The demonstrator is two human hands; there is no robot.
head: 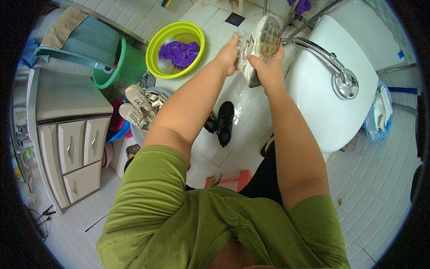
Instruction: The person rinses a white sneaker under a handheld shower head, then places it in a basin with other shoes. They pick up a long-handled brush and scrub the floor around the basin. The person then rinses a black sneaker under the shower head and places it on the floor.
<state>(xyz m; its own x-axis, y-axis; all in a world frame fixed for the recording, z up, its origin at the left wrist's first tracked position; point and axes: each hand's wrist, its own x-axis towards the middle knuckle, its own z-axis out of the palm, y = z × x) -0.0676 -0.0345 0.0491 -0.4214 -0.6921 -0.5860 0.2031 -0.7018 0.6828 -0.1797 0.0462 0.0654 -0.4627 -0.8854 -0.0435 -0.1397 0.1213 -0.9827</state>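
A white and grey sneaker is held up over the wet tiled floor, its patterned sole turned partly to the right. My right hand grips it from the right, thumb across the side near the sole. Close against the sneaker's left side is my left hand, blurred; what lies between its fingers and the shoe is unclear. To the left stands a lime-green basin with a purple shaggy cloth and foamy, murky water inside. Below the hands, a black shoe rests on the tiles beside another dark shoe.
A metal shower head lies on a white toilet lid at right. Left are pale sneakers around a light-blue basin, a green tub and a cabinet. A red plastic stool is below me.
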